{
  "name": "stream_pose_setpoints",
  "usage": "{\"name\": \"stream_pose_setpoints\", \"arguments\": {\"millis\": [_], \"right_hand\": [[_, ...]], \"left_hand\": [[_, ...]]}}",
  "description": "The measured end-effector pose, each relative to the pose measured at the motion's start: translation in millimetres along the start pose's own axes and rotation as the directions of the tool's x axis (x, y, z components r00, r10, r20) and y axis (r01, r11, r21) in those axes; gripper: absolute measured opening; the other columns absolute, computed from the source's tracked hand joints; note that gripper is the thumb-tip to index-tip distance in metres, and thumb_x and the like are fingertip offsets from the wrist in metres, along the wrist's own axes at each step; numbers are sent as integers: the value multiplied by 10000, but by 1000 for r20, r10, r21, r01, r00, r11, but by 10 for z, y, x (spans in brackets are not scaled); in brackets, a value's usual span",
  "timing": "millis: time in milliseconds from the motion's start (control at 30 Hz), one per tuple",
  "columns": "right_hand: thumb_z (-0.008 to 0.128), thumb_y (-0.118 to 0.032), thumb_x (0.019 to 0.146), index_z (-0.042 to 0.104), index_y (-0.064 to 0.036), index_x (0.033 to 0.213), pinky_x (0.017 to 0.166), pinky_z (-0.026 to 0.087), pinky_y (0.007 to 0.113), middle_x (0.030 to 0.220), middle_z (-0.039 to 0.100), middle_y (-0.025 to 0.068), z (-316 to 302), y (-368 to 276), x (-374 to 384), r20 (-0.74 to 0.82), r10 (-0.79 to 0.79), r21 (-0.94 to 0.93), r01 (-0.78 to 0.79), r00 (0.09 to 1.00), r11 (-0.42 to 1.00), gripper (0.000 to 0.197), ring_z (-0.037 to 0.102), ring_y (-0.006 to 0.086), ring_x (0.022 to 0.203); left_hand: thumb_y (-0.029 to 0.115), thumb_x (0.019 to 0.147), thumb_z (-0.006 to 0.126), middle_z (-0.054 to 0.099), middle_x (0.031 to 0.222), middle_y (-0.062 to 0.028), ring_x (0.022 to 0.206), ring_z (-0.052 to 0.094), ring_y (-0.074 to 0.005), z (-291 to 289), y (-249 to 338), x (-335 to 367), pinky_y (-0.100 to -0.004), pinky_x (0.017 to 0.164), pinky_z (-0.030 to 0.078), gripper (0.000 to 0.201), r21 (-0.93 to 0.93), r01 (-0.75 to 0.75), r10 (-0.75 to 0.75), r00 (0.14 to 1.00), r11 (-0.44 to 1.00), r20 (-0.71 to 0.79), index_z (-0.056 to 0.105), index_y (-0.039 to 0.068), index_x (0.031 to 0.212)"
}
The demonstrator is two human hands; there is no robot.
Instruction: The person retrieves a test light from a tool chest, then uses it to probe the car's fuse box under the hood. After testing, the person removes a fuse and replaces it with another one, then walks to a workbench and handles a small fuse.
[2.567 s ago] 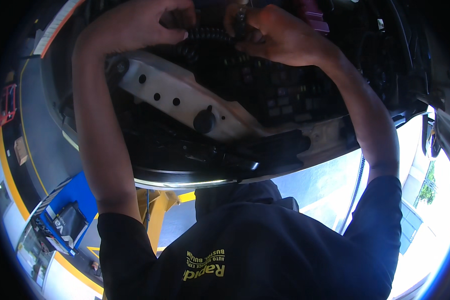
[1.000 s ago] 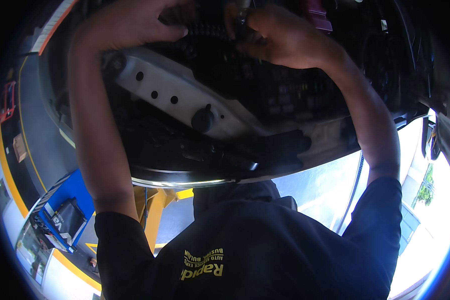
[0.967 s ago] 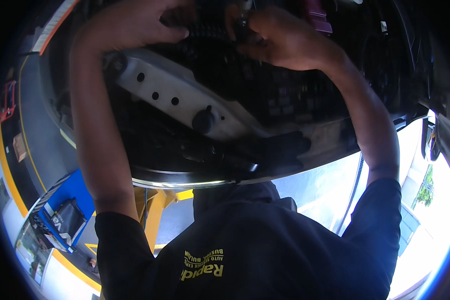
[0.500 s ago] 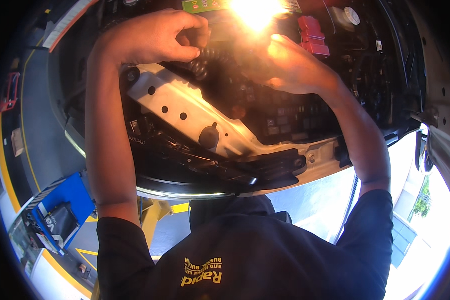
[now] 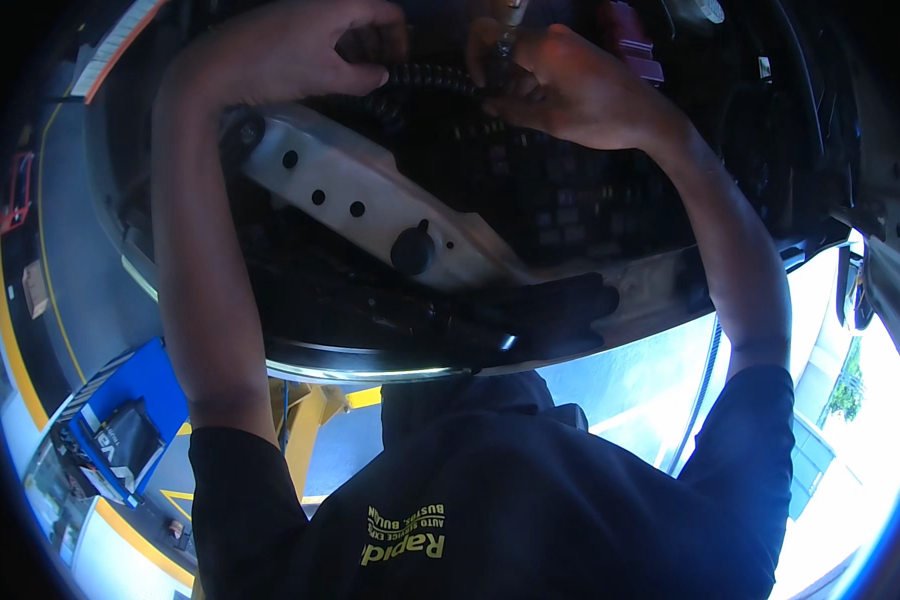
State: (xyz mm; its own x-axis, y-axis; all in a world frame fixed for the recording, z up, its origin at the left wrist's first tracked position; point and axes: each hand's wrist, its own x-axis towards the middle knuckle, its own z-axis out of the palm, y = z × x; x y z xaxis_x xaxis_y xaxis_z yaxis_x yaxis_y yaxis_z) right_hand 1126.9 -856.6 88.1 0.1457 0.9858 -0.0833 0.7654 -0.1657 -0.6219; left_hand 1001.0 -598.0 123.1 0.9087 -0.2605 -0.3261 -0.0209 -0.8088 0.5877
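Observation:
A coiled black cable (image 5: 432, 78) stretches between my two hands over the dark engine bay. My left hand (image 5: 305, 50) is closed, thumb and curled fingers at the cable's left end; what sits inside the curl is in shadow. My right hand (image 5: 580, 88) is closed at the cable's other end, fingers pinching a small light bulb (image 5: 507, 35) with clear and pale metallic parts, now unlit. The bulb's top runs out of the frame. Below my hands, a pale metal bracket (image 5: 370, 190) with round holes slants across the car's front.
A red plastic cover (image 5: 630, 45) is beside my right hand, with a white cap (image 5: 708, 10) farther right. A dark fuse box (image 5: 570, 205) lies below that hand. The car's front edge (image 5: 370, 375) curves near my chest. A blue cart (image 5: 120, 425) stands at lower left.
The bright glare above my right hand has gone out, and the bay is darker. Both hands have shifted slightly upward in view, and the coiled cable is drawn straighter between them.

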Motion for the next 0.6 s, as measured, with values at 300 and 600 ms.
{"name": "stream_pose_setpoints", "arguments": {"millis": [300,600], "right_hand": [[742,-54,900,654,-8,1022,707,548,405,863,709,158,-71,-92,17,-34,-46,56,48,998,997,157,726,319,834],[753,-71,908,612,-3,1077,718,573,397,891,707,166,-116,-82,12,-14,-39,102,40,999,994,231,750,310,848]], "left_hand": [[258,942,716,765,1134,-137,1046,735,-252,-27,7,-16,-375,912,579,316,-46,32,-32,999,998,11,714,37,1169],[242,949,717,765,1137,-154,999,744,-267,-51,64,3,-394,902,583,332,-144,191,-183,981,971,67,707,12,1189]]}}
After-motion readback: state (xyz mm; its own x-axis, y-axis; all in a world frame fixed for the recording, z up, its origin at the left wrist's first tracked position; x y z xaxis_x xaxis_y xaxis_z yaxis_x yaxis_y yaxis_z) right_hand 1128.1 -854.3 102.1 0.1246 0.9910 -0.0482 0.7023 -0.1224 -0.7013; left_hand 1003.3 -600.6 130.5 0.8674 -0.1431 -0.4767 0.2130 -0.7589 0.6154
